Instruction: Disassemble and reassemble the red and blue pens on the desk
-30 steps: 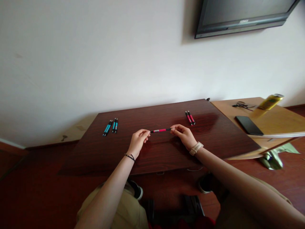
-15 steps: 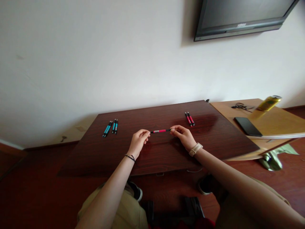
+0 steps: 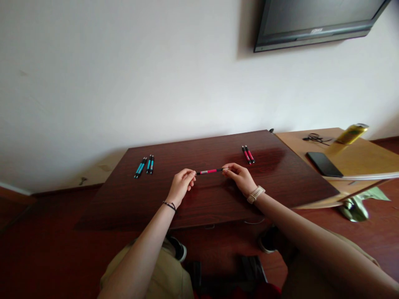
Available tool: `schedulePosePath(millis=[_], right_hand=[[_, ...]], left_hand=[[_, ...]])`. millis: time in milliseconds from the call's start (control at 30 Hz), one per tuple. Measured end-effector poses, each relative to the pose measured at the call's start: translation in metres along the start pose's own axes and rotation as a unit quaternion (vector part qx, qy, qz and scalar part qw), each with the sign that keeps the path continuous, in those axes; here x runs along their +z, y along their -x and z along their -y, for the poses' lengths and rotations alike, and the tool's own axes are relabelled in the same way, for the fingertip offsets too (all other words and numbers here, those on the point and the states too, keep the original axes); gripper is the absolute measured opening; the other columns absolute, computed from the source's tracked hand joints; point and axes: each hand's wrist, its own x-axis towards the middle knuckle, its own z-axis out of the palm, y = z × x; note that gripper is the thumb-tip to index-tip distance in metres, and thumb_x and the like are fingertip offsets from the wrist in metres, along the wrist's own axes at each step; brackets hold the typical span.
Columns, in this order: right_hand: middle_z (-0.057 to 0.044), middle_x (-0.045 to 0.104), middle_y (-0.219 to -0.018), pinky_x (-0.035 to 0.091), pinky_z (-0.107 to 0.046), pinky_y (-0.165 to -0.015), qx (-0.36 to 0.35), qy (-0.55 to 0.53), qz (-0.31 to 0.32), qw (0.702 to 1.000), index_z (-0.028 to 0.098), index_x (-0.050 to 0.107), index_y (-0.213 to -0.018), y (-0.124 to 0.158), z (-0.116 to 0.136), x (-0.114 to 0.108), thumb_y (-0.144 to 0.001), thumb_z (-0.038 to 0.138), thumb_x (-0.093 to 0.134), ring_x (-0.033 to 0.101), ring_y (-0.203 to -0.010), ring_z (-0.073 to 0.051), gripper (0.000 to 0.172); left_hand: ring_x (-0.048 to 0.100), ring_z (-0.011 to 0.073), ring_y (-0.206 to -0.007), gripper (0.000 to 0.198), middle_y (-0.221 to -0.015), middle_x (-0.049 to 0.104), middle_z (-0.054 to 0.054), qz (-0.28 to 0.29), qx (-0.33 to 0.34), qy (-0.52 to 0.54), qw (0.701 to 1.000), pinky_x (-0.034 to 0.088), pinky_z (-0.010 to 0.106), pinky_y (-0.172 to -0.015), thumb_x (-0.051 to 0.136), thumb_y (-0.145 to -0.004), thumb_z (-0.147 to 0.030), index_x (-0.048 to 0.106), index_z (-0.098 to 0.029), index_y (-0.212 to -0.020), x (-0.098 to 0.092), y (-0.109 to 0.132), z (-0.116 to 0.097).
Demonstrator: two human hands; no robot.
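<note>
A pink-and-black pen (image 3: 211, 171) is held level above the dark wooden table (image 3: 212, 199). My left hand (image 3: 182, 182) pinches its left end between thumb and fingers. At the other end, my right hand (image 3: 239, 177) grips the black tip the same way. Two more pink pens (image 3: 248, 154) lie side by side beyond my right hand. Over on the left of the table are several blue pens (image 3: 141, 167), lying in two small groups.
A lighter wooden table (image 3: 370, 160) adjoins on the right. On it are a black phone (image 3: 324, 164), a coiled cable (image 3: 315, 138) and a yellow can (image 3: 353, 133). A television (image 3: 318, 25) hangs on the wall above.
</note>
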Motion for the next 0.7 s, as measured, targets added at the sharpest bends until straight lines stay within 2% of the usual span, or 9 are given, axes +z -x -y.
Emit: schedulePosePath(millis=[167, 300, 400, 567, 700], right_hand=[[-0.004, 0.074, -0.089, 0.053, -0.034, -0.078, 0.005, -0.002, -0.005, 1.000, 0.022, 0.074, -0.100, 0.0002, 0.0009, 0.0009, -0.081, 0.055, 0.082, 0.067, -0.083, -0.021, 0.038], [-0.004, 0.074, -0.089, 0.054, -0.035, -0.079, 0.002, -0.005, -0.004, 1.000, 0.023, 0.074, -0.101, 0.0002, 0.0014, 0.0017, -0.081, 0.054, 0.082, 0.067, -0.084, -0.021, 0.038], [-0.004, 0.074, -0.089, 0.054, -0.035, -0.079, 0.000, 0.003, -0.003, 1.000, 0.023, 0.074, -0.101, -0.0002, -0.0002, 0.0006, -0.082, 0.055, 0.081, 0.067, -0.084, -0.022, 0.038], [-0.004, 0.073, -0.089, 0.053, -0.034, -0.079, -0.002, 0.002, 0.003, 1.000, 0.022, 0.074, -0.102, -0.0002, -0.0033, -0.0018, -0.083, 0.055, 0.081, 0.067, -0.083, -0.021, 0.038], [-0.004, 0.073, -0.089, 0.053, -0.034, -0.079, -0.003, 0.002, 0.003, 1.000, 0.022, 0.074, -0.102, -0.0004, -0.0032, -0.0014, -0.084, 0.053, 0.080, 0.066, -0.084, -0.021, 0.036]], left_hand=[[0.062, 0.0130, -0.063, 0.036, -0.086, 0.069, 0.006, -0.008, -0.022, 0.007, 1.000, 0.039, 0.020, -0.044, 0.074, -0.086, -0.052, 0.068, -0.018, -0.095, 0.0027, -0.0008, -0.0033], [0.058, 0.0113, -0.057, 0.042, -0.076, 0.064, 0.003, 0.000, -0.056, 0.007, 0.998, 0.035, 0.019, -0.042, 0.068, -0.090, -0.059, 0.068, -0.017, -0.087, 0.0044, -0.0014, -0.0013], [0.057, 0.0114, -0.056, 0.041, -0.072, 0.061, 0.002, 0.009, -0.046, 0.007, 0.999, 0.034, 0.019, -0.041, 0.069, -0.089, -0.058, 0.068, -0.017, -0.085, 0.0039, -0.0011, -0.0001], [0.059, 0.0124, -0.060, 0.034, -0.078, 0.065, 0.004, 0.015, -0.021, -0.005, 1.000, 0.037, 0.020, -0.043, 0.074, -0.086, -0.051, 0.068, -0.018, -0.088, 0.0009, 0.0008, -0.0001], [0.058, 0.0125, -0.057, 0.038, -0.073, 0.062, 0.003, 0.013, -0.034, -0.007, 0.999, 0.036, 0.020, -0.042, 0.068, -0.090, -0.056, 0.067, -0.018, -0.086, 0.0007, 0.0010, 0.0002]])
